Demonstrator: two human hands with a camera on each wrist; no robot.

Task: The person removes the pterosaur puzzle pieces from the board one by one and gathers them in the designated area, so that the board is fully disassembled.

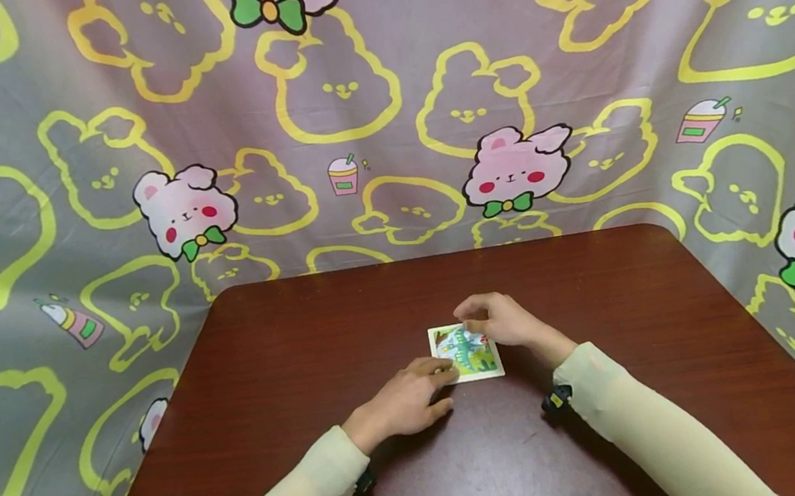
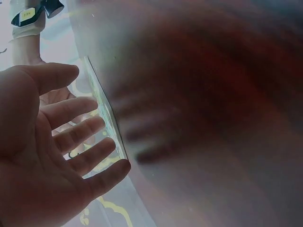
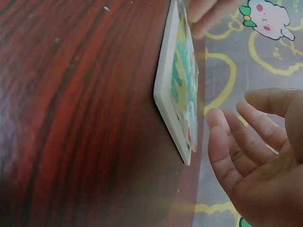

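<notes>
One square picture board (image 1: 466, 352) on a dark red desk (image 1: 318, 334)

In the head view, the board lies flat near the middle of the desk. It has a pale cream border around a bright picture: a blue-green, dinosaur-like figure, pale sky, green growth along the bottom, brown at the upper left and a touch of red at the right. There is one board and two hands. The left hand (image 1: 405, 398) has its fingers extended, their tips over the board's left edge; the right hand (image 1: 501, 322) arches loosely at the upper right corner. Two pale sleeves and two black wrist devices show, and behind stands one grey patterned cloth (image 1: 414, 145) with three printed drink cups.

In the left wrist view, all five left-hand digits are stretched and spread apart, gripping nothing. The board appears as a thin slanting strip just beyond the fingertips; whether they touch it, I cannot tell.

In the right wrist view, the board shows its thick white edge, with part of the picture layer standing proud of the border near the closest corner. The right hand's fingers are gently bent and apart, holding nothing, beside the board. Blurred left-hand fingers appear at its far end.
</notes>
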